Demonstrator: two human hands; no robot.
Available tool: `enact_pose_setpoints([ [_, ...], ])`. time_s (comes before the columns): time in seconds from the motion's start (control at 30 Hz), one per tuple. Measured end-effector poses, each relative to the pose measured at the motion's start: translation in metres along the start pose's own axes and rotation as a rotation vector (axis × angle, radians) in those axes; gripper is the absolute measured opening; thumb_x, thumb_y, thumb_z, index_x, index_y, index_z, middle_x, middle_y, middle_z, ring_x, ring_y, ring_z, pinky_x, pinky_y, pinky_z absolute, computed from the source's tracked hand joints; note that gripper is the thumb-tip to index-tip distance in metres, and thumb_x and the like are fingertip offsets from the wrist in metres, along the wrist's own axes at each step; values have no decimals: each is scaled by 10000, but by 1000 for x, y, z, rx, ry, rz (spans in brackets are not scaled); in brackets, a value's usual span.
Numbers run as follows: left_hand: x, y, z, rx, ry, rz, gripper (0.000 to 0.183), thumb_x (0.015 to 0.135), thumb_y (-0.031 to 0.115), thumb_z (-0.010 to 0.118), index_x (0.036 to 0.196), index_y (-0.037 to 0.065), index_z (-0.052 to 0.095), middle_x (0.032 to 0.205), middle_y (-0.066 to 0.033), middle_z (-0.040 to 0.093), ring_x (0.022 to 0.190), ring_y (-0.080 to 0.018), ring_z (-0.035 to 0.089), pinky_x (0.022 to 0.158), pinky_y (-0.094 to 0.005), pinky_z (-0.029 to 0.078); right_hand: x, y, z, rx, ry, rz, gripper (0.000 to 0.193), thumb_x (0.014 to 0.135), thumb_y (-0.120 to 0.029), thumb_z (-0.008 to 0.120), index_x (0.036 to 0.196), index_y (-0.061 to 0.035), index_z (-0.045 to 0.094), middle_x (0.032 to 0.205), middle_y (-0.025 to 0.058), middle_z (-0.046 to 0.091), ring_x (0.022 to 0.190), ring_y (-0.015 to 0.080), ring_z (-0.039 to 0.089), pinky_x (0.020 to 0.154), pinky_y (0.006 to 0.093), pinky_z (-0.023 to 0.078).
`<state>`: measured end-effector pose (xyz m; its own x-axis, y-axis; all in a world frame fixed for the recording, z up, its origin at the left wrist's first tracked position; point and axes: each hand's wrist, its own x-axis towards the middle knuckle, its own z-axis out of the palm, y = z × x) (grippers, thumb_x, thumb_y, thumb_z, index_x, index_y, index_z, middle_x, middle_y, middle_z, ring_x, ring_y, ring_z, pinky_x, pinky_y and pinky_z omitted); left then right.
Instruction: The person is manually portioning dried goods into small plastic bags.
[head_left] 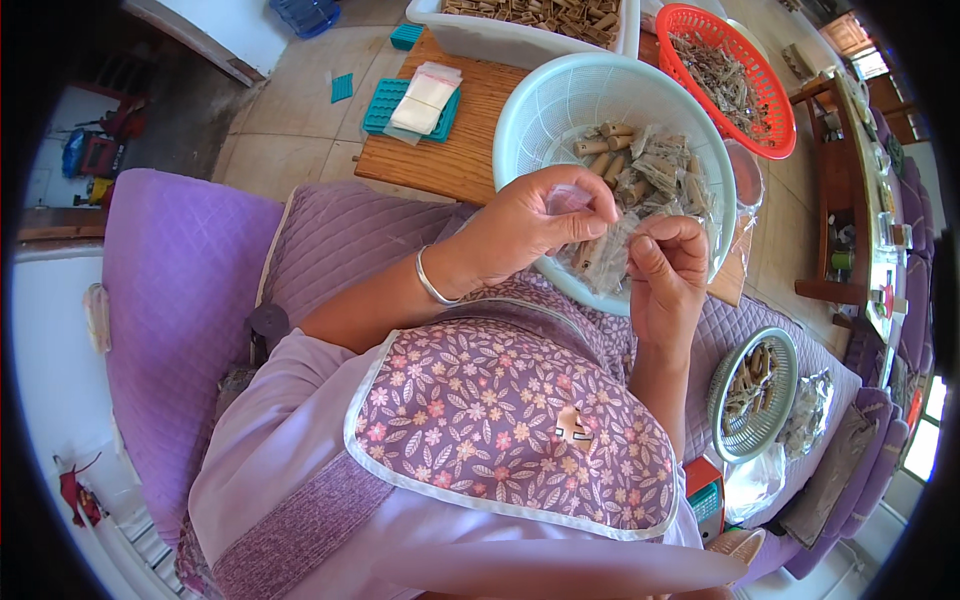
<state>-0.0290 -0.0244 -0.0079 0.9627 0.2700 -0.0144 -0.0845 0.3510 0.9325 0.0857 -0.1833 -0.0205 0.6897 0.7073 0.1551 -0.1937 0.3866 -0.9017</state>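
Thin, transparent plastic film is held in the curled left hand and seems pinched by the right hand, thumb and forefinger together. Below both, tan cylindrical pieces are held in a round, pale-blue mesh basket. Only light tension should be applied.

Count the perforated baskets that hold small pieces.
3: light-blue basket at upper centre, red basket at upper right, small green basket at lower right. Others may be hidden.

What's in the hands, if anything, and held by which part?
A clear plastic bag, apparently by its upper edge, pinched by the left hand and the right hand together.
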Motion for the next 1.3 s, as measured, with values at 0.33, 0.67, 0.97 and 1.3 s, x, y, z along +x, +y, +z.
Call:
enact_pose_setpoints([
  [0.33, 4, -2, -18, 27, -188, 136, 65, 922, 117, 629, 945, 61, 605, 1111, -109, 606, 644, -46, 523, 514, -174, 450, 2, -8, -4, 187, -74, 95, 67, 882, 31, 581, 945, 9, 591, 980, 124, 582, 745, 141, 552, 658, 240, 445],
  [0.67, 17, -3, -16, 77, 117, -38, 147, 889, 126, 679, 964, 28, 598, 1124, -131, 613, 869, -141, 654, 541, -184, 445, 11, -20, 2, -35, 80, 140, 161, 796, 89, 641, 886, -26, 574, 939, 59, 591, 772, 90, 557, 694, 243, 468],
  [0.97, 24, -13, -8, -423, 149, 113, 142, 915, 135, 646, 1001, 37, 592, 1225, -124, 582, 1179, -234, 564, 930, -317, 484, 12, -16, 17, -877, -31, 77, 326, 693, -52, 798, 946, -20, 595, 881, 33, 574, 767, 124, 542, 699, 267, 471],
  [1.3, 20, -9, 9, -472, -22, 118, 236, 898, 105, 656, 1108, 37, 571, 1292, -141, 544, 1231, -267, 523, 1055, -405, 411, 8, 7, 27, -161, -75, 219, 121, 949, -103, 587, 1033, -17, 592, 891, -6, 597, 771, 75, 541, 708, 220, 448],
])
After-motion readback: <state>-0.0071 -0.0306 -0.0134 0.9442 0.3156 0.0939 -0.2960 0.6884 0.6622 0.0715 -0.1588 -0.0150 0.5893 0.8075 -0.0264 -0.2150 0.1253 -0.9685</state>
